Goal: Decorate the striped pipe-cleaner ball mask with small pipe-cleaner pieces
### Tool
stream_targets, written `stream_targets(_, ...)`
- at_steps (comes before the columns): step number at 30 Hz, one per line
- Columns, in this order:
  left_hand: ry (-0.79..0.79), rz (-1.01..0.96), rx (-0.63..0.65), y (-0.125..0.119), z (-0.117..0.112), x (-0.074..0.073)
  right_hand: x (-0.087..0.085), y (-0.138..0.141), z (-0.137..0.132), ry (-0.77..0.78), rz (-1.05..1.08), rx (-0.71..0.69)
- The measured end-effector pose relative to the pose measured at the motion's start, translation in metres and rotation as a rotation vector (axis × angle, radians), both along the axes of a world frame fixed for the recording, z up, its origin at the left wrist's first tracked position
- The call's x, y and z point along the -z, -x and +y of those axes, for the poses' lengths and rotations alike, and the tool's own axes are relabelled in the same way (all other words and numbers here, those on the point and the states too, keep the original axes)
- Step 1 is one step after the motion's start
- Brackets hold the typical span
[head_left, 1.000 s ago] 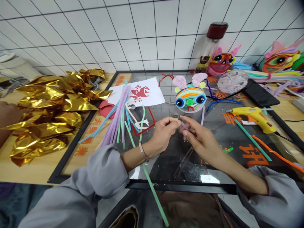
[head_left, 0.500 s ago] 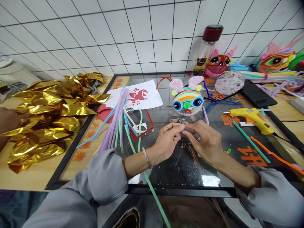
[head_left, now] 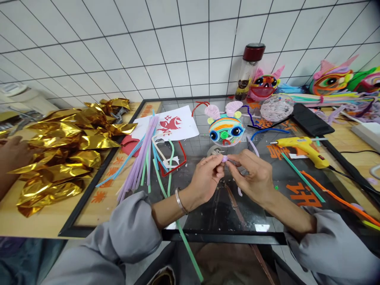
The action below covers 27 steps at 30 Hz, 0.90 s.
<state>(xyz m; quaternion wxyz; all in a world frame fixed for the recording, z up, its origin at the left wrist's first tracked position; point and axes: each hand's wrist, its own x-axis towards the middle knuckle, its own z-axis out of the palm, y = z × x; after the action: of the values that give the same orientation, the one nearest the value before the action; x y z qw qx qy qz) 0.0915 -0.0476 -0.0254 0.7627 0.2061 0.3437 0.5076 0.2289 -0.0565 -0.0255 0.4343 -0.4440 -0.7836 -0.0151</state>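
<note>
Between my fingertips is a small curled piece of lilac pipe cleaner [head_left: 225, 158]. My left hand [head_left: 206, 176] pinches it from the left, and my right hand [head_left: 253, 174] grips it from the right with thumb and forefinger. Just beyond them stands a colourful animal head [head_left: 227, 136] wound from pipe cleaners, with big blue eyes, pink ears and a green nose. A loose lilac pipe cleaner [head_left: 253, 145] lies behind my right hand. To the left of my hands lies a bundle of lilac pipe cleaners [head_left: 142, 154], with blue and green ones beside it.
A yellow glue gun [head_left: 305, 148] lies on the right near a black phone [head_left: 313, 118]. A bottle with a dark red lid [head_left: 249, 71] stands by the tiled wall. Gold foil [head_left: 59, 158] covers the left side, where another person's hand [head_left: 14, 158] rests.
The lilac piece shows more clearly between my fingertips now. My view has shifted slightly, so the table's things appear further left. The other person's hand at the left shows more.
</note>
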Motion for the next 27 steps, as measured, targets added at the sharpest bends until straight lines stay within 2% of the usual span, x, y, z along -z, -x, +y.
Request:
stream_targets(6,-0.112,0.13,-0.032,0.005,-0.001,0.003,0.001,0.0,-0.001,-0.012,-0.005,-0.025)
stream_targets(13,-0.026,0.075,-0.017,0.003,-0.004,0.002,0.003,0.002,-0.002,-0.144,-0.091,0.019)
stream_targets(17,-0.031,0.073,0.005,0.004,-0.005,0.002,0.005,0.0,-0.001,-0.143,-0.137,0.047)
stream_targets(27,-0.268,0.305,0.096,0.019,0.0,0.004,0.004,-0.008,0.005,-0.076,-0.169,-0.059)
